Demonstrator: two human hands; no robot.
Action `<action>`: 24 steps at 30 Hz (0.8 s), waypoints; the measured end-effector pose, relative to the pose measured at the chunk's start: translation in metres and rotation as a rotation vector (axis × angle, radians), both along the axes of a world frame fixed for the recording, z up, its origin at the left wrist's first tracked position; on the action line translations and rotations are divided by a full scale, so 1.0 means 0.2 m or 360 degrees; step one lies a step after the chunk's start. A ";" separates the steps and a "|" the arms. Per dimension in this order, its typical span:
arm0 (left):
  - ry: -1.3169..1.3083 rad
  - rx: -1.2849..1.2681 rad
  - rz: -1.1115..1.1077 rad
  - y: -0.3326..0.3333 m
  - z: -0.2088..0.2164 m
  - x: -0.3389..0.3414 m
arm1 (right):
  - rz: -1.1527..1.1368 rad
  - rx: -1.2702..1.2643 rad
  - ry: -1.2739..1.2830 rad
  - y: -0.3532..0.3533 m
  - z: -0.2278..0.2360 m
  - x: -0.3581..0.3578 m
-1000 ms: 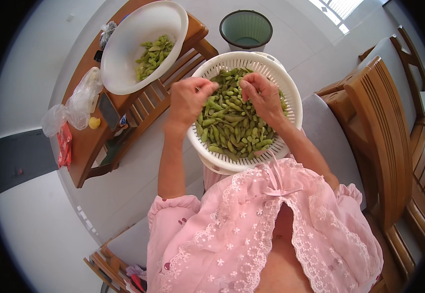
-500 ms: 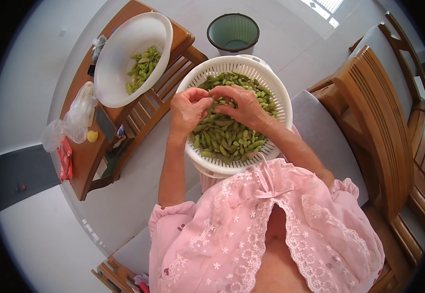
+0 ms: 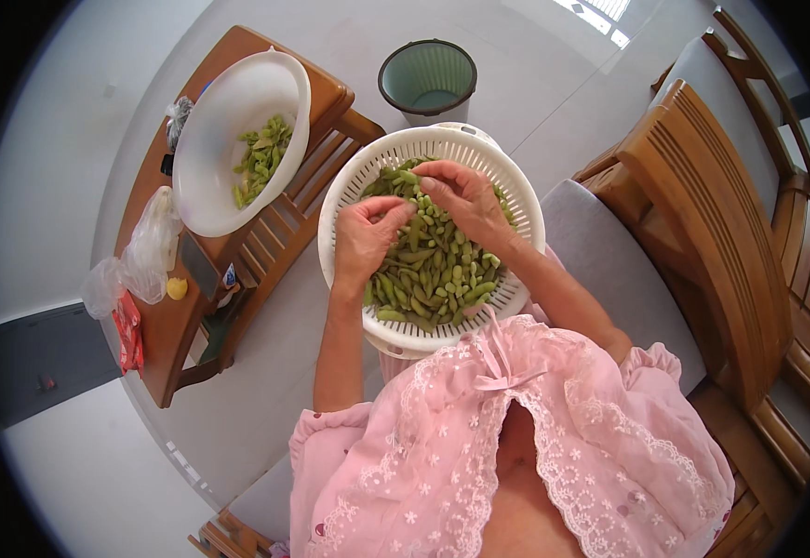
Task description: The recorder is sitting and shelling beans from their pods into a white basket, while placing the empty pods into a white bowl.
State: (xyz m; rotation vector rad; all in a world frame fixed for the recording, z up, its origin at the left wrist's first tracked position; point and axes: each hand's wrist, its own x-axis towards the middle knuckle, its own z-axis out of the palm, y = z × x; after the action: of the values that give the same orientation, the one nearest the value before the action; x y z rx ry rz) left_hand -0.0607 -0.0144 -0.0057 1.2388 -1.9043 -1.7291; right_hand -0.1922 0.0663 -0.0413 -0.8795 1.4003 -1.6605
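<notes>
A white slotted colander [image 3: 341, 223] full of green soybean pods [image 3: 421, 288] rests at my lap. Over its left part is my left hand [image 3: 368, 232], thumb and forefinger pinched together; whatever is between them is too small to make out. My right hand [image 3: 468, 200] hovers above the far part of the pile, its thumb and forefinger closed on a green soybean pod [image 3: 408, 177]. A narrow gap separates the two sets of fingertips.
To the left, a wooden bench [image 3: 321, 88] bears a white basin [image 3: 202, 153] with some green pods [image 3: 263, 160], plus plastic bags [image 3: 152, 246] and a red packet [image 3: 129, 330]. Beyond the colander stands a green bin [image 3: 427, 84]. Wooden chairs [image 3: 702, 232] line the right.
My hands have drawn apart from their joined pinch, the left moving slightly nearer to me. The view has shifted, so the colander and bin sit lower and further left.
</notes>
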 end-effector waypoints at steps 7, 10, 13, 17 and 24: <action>0.0428 0.0131 0.0146 -0.02 0.02 -0.05 | -0.0187 -0.0142 0.0548 -0.01 -0.01 0.02; 0.0485 0.0130 0.0190 -0.01 0.01 -0.06 | -0.0220 -0.0284 0.0832 -0.01 -0.02 0.01; 0.0610 0.0220 0.0233 -0.01 -0.02 -0.06 | -0.0210 -0.0259 0.0898 0.00 -0.02 0.02; 0.0540 0.0153 0.0233 -0.01 -0.03 -0.04 | -0.0205 -0.0296 0.1175 0.00 -0.02 0.02; 0.0411 0.0189 0.0203 0.01 -0.03 -0.04 | -0.0165 -0.0150 0.1606 0.00 -0.04 0.01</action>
State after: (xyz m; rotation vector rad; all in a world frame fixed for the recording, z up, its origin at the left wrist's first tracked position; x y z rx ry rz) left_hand -0.0695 -0.0133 -0.0110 1.0891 -1.5641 -1.8553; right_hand -0.1906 0.0673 -0.0485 -1.8782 2.0288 -1.3825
